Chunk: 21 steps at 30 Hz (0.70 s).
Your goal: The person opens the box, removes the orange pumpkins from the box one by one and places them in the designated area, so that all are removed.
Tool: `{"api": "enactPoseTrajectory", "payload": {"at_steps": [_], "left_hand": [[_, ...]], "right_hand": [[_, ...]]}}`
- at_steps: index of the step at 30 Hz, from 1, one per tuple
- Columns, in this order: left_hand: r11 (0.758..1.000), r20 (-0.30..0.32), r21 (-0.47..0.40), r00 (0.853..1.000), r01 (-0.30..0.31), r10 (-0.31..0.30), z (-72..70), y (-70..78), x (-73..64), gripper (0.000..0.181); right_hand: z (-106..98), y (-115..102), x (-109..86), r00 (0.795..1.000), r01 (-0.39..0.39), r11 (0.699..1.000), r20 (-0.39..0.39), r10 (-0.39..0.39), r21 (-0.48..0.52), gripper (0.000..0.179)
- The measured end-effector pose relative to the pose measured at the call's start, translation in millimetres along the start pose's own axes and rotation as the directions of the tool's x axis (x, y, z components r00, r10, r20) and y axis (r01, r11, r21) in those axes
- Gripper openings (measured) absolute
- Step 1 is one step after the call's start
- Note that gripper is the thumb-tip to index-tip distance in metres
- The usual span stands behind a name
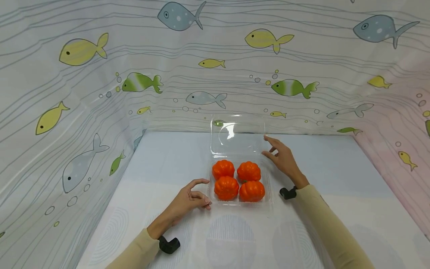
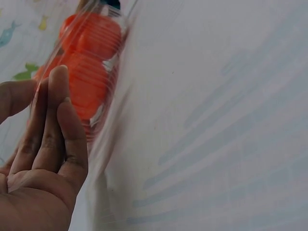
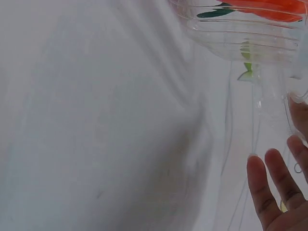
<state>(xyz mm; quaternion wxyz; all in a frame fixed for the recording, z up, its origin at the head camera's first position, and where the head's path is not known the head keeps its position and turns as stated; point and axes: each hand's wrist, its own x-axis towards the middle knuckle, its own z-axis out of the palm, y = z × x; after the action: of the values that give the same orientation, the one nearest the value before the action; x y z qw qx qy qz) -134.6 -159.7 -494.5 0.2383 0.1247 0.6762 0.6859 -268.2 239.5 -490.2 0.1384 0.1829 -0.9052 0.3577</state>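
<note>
Right in the middle of the table point(image 1: 174, 160) sits the clear plastic box point(image 1: 226, 203), lid point(image 1: 231, 144) standing open along its far edge, four orange pumpkins point(image 1: 226, 188) inside. Left hand point(image 1: 183, 201) at the box's left rim, fingers loosely bent; touching or just beside, I can't tell. Right hand point(image 1: 284, 158) at the lid's right edge, thumb and fingers apart. Wide tabletop runs out either side towards the fish-print curtain point(image 1: 231, 82).

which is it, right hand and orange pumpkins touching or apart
Apart: the head view shows a visible gap between right hand and orange pumpkins.
</note>
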Motion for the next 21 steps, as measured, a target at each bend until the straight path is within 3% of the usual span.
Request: {"api": "enactPoseTrajectory", "payload": {"at_steps": [10, 21], "left_hand": [[1.0, -0.008, -0.013, 1.0, 0.018, -0.018, -0.9, 1.2, 1.1, 0.07], [1.0, -0.002, -0.024, 1.0, 0.007, -0.007, -1.2, 0.0, 1.3, 0.069]], "right_hand": [[0.0, 2.7, 0.8, 0.989, -0.111, 0.992, 0.107, 0.104, 0.06, 0.064], [-2.7, 3.3, 0.9, 0.949, -0.225, 0.97, 0.248, 0.197, 0.091, 0.065]]}}
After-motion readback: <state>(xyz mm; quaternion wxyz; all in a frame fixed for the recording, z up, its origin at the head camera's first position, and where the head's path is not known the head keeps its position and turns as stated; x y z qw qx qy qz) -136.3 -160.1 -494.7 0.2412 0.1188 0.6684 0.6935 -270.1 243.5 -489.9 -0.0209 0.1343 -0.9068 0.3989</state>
